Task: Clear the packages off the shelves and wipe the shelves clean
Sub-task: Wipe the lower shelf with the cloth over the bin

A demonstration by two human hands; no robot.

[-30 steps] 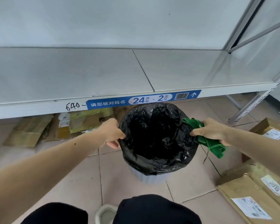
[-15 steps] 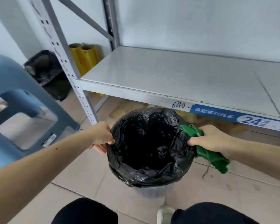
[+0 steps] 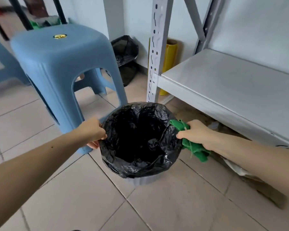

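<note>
Shelf (image 3: 232, 84) beside the bin (image 3: 138, 139) lies bare; left hand (image 3: 92, 132) grips the bin's rim, right hand (image 3: 195, 134) grips rim and green cloth (image 3: 193, 149); wiping likely remains

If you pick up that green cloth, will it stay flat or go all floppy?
Probably floppy: the green cloth is bunched in the right hand and its loose end droops below the fingers. It is likely light, since that hand also grips the bin's black bag rim. Its fuzzy surface looks unlikely to slip.
</note>
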